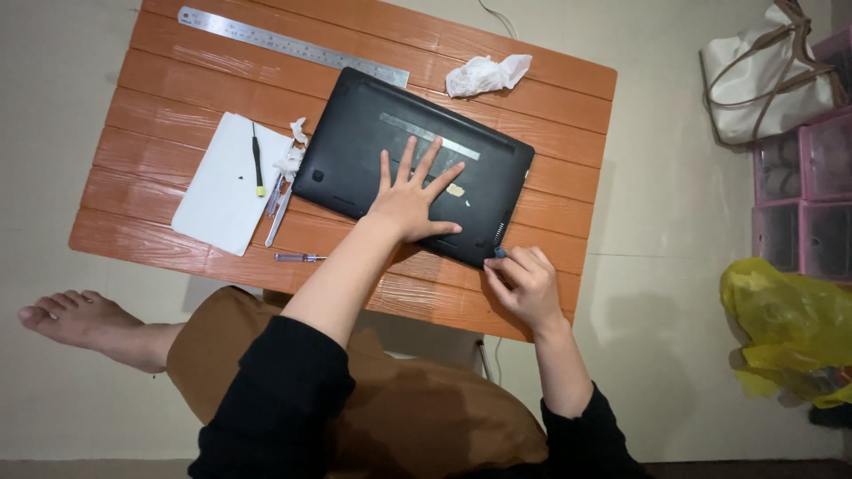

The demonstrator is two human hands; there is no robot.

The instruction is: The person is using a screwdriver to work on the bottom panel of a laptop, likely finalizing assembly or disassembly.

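- On the orange slatted table (568, 80), a black laptop (355, 133) is lying bottom side up, tilted across the boards.
- Pressing flat and steady is keeping it from sliding: the left hand (413, 200) is resting on its base, fingers spread and released.
- At the near corner, the right hand (525, 286) is pinching a small blue tool (500, 253), fingertips closed on it; working it gently along the seam looks wisest.
- Beside the laptop, a screwdriver (257, 160) is lying on a white sheet (217, 200).

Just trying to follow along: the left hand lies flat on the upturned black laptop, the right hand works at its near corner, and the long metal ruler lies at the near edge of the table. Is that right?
Not quite. The head view shows the metal ruler along the far edge of the orange table, not the near one. The rest holds: the left hand lies flat on the upturned black laptop, and the right hand works at its near corner.
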